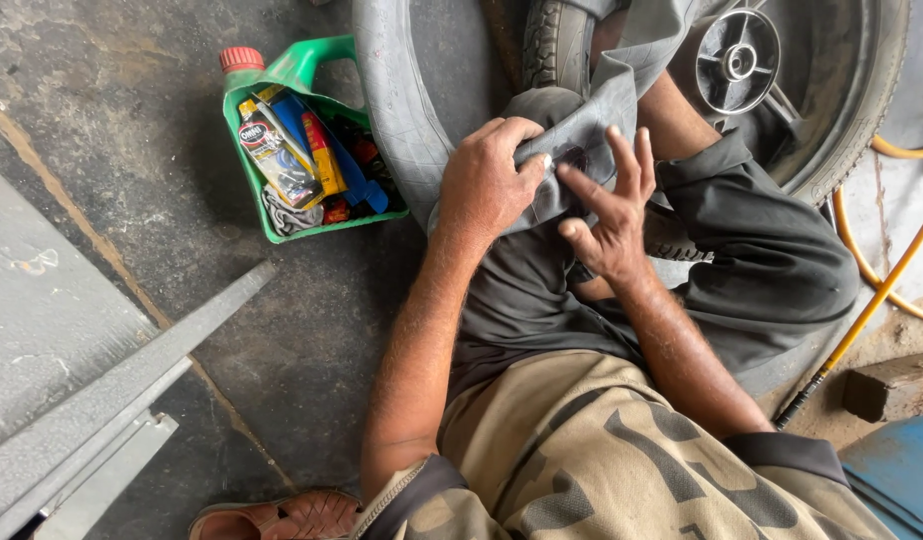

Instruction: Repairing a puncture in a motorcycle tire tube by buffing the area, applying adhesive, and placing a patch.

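A grey rubber inner tube (402,110) lies draped over my raised knee. My left hand (487,180) grips a fold of the tube and pins it flat against the knee. My right hand (610,215) rests beside it with fingers spread, its index finger pressing a dark round spot (572,158) on the rubber. I sit on the ground in dark grey trousers and a camouflage shirt.
A cut-open green plastic jug (244,120) with a red cap holds tubes, packets and a rag at the left. A tyre on its wheel hub (742,60) lies ahead at the right. A yellow hose (882,290) runs along the right. Grey metal bar (112,390) at lower left.
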